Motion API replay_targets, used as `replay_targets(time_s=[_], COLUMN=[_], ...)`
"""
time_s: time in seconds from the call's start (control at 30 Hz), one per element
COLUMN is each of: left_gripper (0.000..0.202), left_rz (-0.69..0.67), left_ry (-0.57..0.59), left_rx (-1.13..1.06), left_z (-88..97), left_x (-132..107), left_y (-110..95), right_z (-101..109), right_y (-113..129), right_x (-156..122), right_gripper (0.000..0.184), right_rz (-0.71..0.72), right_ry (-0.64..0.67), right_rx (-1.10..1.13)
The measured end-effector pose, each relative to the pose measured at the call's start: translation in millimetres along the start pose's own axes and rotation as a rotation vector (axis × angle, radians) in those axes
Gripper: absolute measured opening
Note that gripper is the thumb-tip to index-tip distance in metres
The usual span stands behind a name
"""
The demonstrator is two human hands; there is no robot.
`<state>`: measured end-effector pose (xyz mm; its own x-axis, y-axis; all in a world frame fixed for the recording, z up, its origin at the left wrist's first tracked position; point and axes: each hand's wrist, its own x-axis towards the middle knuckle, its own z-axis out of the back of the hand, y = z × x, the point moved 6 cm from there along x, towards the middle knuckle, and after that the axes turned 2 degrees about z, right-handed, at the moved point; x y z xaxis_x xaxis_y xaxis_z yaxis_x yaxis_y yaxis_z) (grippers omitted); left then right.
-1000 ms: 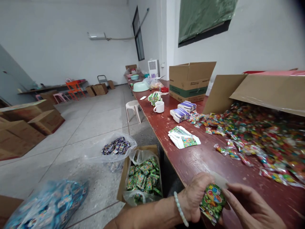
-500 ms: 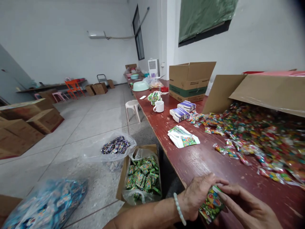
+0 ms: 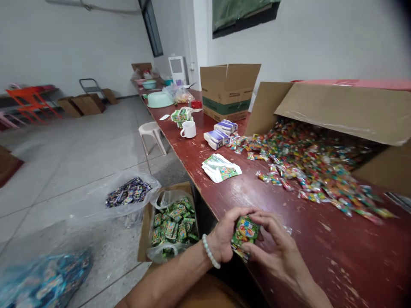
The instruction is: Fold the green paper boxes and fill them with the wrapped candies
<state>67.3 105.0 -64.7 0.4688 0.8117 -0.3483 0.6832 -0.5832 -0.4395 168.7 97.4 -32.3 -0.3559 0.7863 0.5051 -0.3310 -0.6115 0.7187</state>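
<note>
Both my hands hold one small green printed box (image 3: 244,233) at the near edge of the red table (image 3: 272,214). My left hand (image 3: 224,239), with a bead bracelet on its wrist, wraps the box's left side. On the right side my right hand (image 3: 276,248) closes its fingers over the top of the box. A stack of flat unfolded boxes (image 3: 221,167) lies further up the table. A spread of colourful wrapped candies (image 3: 305,167) spills from a big cardboard carton (image 3: 337,111) lying on its side.
On the floor to my left stand a carton of filled green boxes (image 3: 173,222), a clear bag of dark packets (image 3: 126,194) and a blue bag (image 3: 45,282). Purple-white boxes (image 3: 221,133), a white mug (image 3: 189,129), an upright carton (image 3: 227,90) and a white stool (image 3: 151,136) lie further back.
The view swung right and down. My hands came together around the green box and its white flap no longer shows.
</note>
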Motion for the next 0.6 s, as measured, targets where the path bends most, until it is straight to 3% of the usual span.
replay_targets(time_s=[0.1,0.17,0.3,0.47,0.6], left_gripper=[0.029,0.033,0.041,0.057,0.055], left_rz=[-0.015,-0.088,-0.3,-0.199,-0.189], left_ry=[-0.107,-0.15,-0.165,-0.085,-0.058], left_rx=[-0.025,0.03,0.182,0.156,0.212], left_z=[3.8,4.9,5.9,7.6,9.4], left_x=[1.0,1.3,0.9,3.0,-3.1], left_y=[-2.6,-5.3,-8.4,5.4,7.0], right_z=[-10.4,-13.6,-16.7,-11.4,-17.4], right_y=[1.4,2.7,8.9,9.8,11.9], right_x=[-2.4,-2.4,-1.6,-1.2,-3.6], right_gripper=[0.082,0.094,0.086,0.076,0.072], right_rz=[0.047,0.056,0.13,0.157,0.132], right_ry=[0.064,0.06,0.041,0.037,0.073], right_rx=[-0.225,-0.36,-0.508,-0.441,-0.303])
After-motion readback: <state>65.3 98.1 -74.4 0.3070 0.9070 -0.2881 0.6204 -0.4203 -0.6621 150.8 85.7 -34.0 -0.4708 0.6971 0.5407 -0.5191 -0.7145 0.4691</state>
